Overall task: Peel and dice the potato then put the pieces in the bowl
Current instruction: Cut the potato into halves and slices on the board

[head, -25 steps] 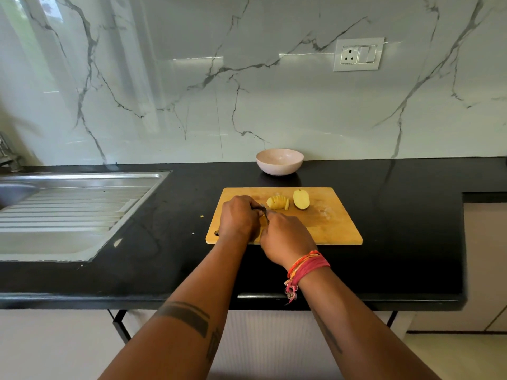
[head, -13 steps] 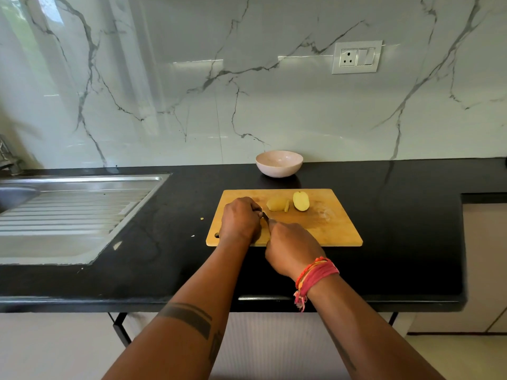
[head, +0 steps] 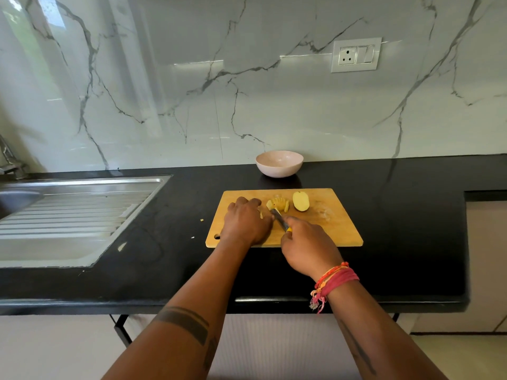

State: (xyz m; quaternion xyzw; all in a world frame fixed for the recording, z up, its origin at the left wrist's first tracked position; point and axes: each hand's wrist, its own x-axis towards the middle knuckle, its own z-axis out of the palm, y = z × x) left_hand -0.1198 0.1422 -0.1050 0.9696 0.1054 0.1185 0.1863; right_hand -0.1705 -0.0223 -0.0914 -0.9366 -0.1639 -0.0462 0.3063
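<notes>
A wooden cutting board [head: 337, 229] lies on the black counter. On it sit a fan of pale yellow potato slices [head: 278, 205] and, to their right, a peeled potato half [head: 300, 201] lying cut side up. My left hand [head: 245, 222] rests on the board's left part, fingers curled over a small potato piece that is mostly hidden. My right hand [head: 308, 246] grips a knife [head: 279, 219] with a yellow handle, its blade pointing up-left toward the slices. A pink bowl [head: 279, 163] stands behind the board; nothing shows inside it.
A steel sink with a ribbed drainboard [head: 68, 215] fills the counter's left side, a tap at its far left. Small potato scraps [head: 201, 220] lie between sink and board. A wall socket [head: 356, 54] sits on the marble backsplash. The counter's right end drops off.
My right hand has drawn back toward me and to the right, exposing the knife blade. The sliced potato pieces now show fanned out beside my left hand.
</notes>
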